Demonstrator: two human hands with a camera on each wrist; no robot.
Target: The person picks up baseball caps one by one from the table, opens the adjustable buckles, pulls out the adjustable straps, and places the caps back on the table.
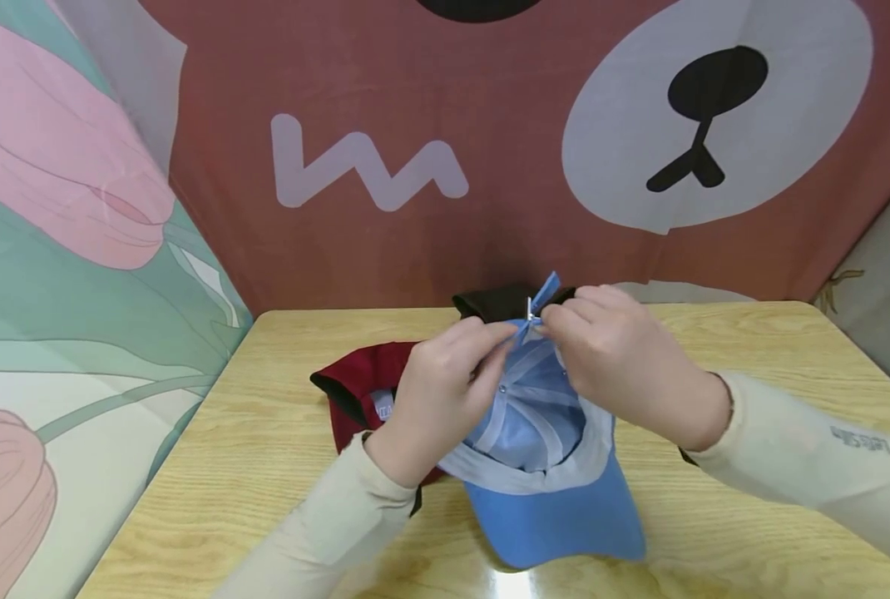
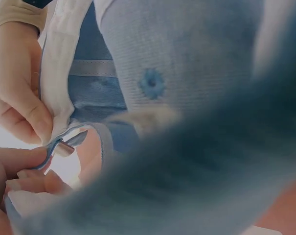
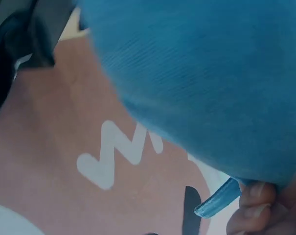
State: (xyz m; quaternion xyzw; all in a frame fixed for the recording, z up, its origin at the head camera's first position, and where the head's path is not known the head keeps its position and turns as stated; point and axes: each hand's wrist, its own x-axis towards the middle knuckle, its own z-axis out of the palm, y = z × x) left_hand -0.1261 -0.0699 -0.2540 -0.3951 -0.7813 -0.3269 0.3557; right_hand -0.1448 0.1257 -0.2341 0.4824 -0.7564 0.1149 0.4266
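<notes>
A light blue baseball cap is held with its inside facing the head camera and its brim toward the near edge. At its back, the left hand pinches the blue adjusting strap between thumb and finger. On the other side of a small metal buckle, the right hand pinches the cap's back edge. The strap's loose end sticks up beyond the buckle. In the left wrist view the buckle shows between both hands. In the right wrist view the cap's outside hides most of that hand.
A dark red cap lies on the wooden table, left of the blue cap and partly behind the left hand. A black cap sits behind, near the table's far edge. A printed cloth hangs behind the table.
</notes>
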